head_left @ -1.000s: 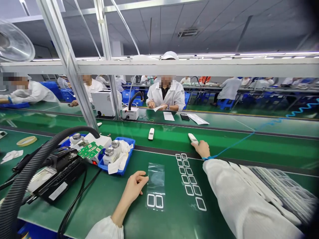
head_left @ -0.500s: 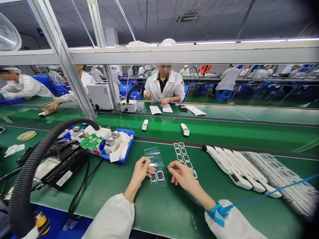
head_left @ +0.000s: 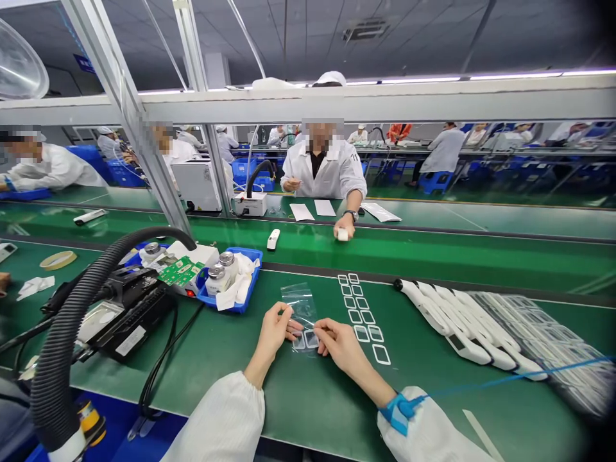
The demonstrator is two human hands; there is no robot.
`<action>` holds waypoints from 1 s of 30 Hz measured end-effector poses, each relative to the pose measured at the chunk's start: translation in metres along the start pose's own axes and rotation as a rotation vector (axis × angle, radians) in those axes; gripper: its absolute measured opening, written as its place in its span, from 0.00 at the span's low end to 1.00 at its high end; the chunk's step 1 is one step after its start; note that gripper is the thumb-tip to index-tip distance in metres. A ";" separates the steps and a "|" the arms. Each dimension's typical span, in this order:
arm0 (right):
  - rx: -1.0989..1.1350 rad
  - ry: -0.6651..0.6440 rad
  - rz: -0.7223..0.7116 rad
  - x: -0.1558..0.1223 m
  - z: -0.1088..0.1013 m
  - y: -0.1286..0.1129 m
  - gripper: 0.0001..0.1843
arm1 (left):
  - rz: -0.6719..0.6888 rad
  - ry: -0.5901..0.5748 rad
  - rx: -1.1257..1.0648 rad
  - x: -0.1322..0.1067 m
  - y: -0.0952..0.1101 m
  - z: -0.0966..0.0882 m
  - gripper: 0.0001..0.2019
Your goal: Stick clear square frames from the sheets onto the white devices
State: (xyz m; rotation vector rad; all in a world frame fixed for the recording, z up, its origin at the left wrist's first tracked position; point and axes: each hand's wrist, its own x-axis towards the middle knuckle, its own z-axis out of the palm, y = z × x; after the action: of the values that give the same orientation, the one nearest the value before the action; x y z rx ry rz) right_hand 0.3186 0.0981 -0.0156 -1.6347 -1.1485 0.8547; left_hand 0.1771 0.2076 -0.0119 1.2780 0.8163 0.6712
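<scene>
A clear zip-lock bag (head_left: 299, 300) with white square frames (head_left: 312, 339) inside lies in front of me. My left hand (head_left: 273, 337) is closed on the bag's left side, thumb and forefinger pinched together. At its right edge my right hand (head_left: 339, 346) pinches the plastic, and a crease runs between the two hands. The right fingertips partly cover one frame. Right of this hand, two columns of loose white square frames (head_left: 355, 316) lie on the green table. My right wrist wears a blue wrist strap (head_left: 400, 414) with a cord.
White handheld devices (head_left: 452, 321) and a stack of bagged frames (head_left: 534, 340) lie to the right. On the left are a blue tray (head_left: 245, 292) with metal-capped bottles and a black hose (head_left: 58, 321). Across the green belt (head_left: 308, 247), a co-worker's hand (head_left: 344, 228) holds a white device.
My right hand has moved left from beside the bag and now pinches its right edge. My left hand keeps its hold. The co-worker opposite has reached forward and grasped a white device.
</scene>
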 end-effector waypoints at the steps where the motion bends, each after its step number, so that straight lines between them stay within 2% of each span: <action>1: -0.024 -0.008 -0.022 0.000 0.000 -0.002 0.15 | 0.005 0.002 0.007 0.000 0.000 0.000 0.28; 6: -0.309 0.084 -0.309 -0.016 0.002 -0.017 0.10 | 0.027 0.012 0.054 0.003 -0.005 -0.001 0.27; 9: -0.354 0.131 -0.387 -0.031 -0.004 -0.021 0.10 | 0.023 0.036 0.076 0.006 -0.009 -0.003 0.28; 11: -0.350 0.234 -0.424 -0.037 -0.021 -0.017 0.10 | 0.037 0.053 0.123 0.008 -0.012 -0.006 0.27; 13: -0.371 0.406 -0.432 -0.039 -0.053 -0.006 0.11 | 0.080 0.067 0.213 0.009 -0.014 -0.010 0.26; 15: -0.468 0.585 -0.384 -0.040 -0.095 0.010 0.10 | 0.140 0.079 0.330 0.010 -0.015 -0.014 0.24; 17: -0.690 0.721 -0.262 -0.043 -0.137 0.026 0.11 | 0.196 0.116 0.410 0.011 -0.015 -0.016 0.24; 20: -1.163 0.783 0.027 -0.048 -0.180 0.042 0.23 | 0.230 0.215 0.448 0.010 -0.014 -0.016 0.30; 22: -1.370 0.743 0.155 -0.049 -0.191 0.046 0.27 | 0.252 0.280 0.450 0.009 -0.013 -0.014 0.34; 24: -1.445 0.678 0.186 -0.047 -0.191 0.046 0.29 | 0.290 0.339 0.444 0.007 -0.012 -0.013 0.35; 27: -1.356 0.635 0.236 -0.039 -0.187 0.043 0.33 | 0.345 0.417 0.407 0.004 -0.009 -0.015 0.33; 30: -1.192 0.692 0.238 -0.035 -0.177 0.034 0.36 | 0.398 0.477 0.356 -0.002 -0.004 -0.015 0.29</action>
State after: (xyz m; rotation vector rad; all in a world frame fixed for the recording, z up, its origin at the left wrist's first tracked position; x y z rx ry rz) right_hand 0.4769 0.0082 0.0106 -2.7375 -0.9670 -0.4472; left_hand 0.1638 0.2136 -0.0166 1.6541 1.1149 1.2204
